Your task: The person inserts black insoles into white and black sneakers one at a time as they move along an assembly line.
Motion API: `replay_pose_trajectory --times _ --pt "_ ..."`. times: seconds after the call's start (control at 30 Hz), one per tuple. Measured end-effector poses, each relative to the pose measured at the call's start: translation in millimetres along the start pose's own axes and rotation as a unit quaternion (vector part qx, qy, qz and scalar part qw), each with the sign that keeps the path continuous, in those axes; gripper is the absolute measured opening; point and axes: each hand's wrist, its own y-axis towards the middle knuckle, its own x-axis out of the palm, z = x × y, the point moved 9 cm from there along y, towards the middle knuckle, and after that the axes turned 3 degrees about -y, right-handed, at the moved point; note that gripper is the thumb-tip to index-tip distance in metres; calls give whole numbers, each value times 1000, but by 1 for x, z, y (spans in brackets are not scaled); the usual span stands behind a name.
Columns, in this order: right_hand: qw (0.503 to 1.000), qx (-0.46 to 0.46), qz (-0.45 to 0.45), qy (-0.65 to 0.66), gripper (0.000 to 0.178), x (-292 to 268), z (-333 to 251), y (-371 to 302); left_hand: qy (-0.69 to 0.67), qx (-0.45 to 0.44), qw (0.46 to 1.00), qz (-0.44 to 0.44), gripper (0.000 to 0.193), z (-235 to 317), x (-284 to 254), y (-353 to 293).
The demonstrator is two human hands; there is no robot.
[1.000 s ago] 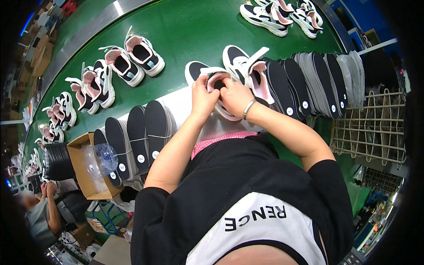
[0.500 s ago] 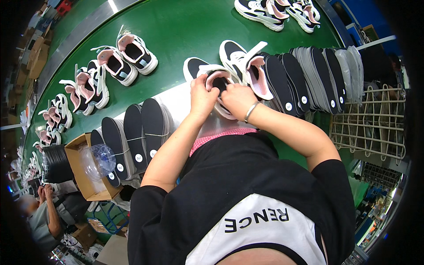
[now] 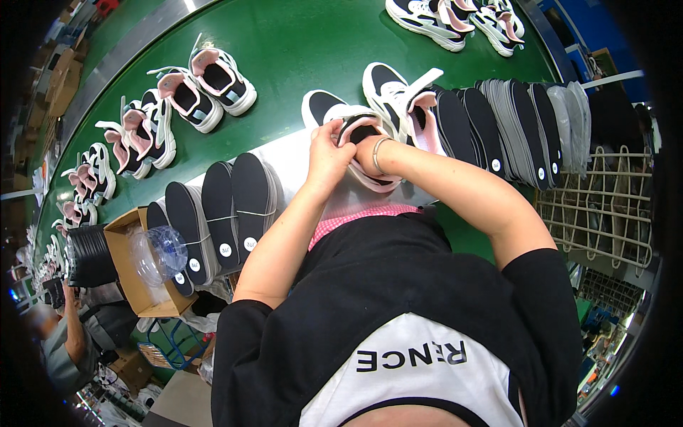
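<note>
A black, white and pink-lined sneaker point(image 3: 321, 107) lies in front of me with its toe pointing away. My left hand point(image 3: 329, 155) is closed on the edge of its opening, thumb and fingers pinching the collar. Wearing a bracelet on the wrist, my right hand point(image 3: 368, 155) reaches into the shoe, and its fingers are hidden inside. Close on the right lies the matching sneaker point(image 3: 388, 84), its white strap sticking up and no hand on it. Both shoes rest on or beside a pale sheet point(image 3: 284, 153) on the green table.
Stacks of black insoles stand at right point(image 3: 455, 124) and at left point(image 3: 186, 220). Left of those is a cardboard box point(image 3: 153, 302) with clear plastic. More sneakers point(image 3: 203, 85) line the green table point(image 3: 306, 43). A wire rack point(image 3: 597, 206) stands right; a co-worker point(image 3: 67, 349) sits far left.
My right hand has pushed deeper into the sneaker, so its fingers no longer show. My left hand keeps its hold on the collar. The whole view has shifted slightly.
</note>
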Motion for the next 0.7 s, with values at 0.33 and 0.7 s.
replay_pose_trajectory --times 0.33,0.7 --pt "978 30 103 -177 34 -5 5 -1 77 32 996 7 43 19 3 -8" --pt "997 -8 -55 -61 28 3 -1 -56 130 39 991 11 43 31 6 -9"
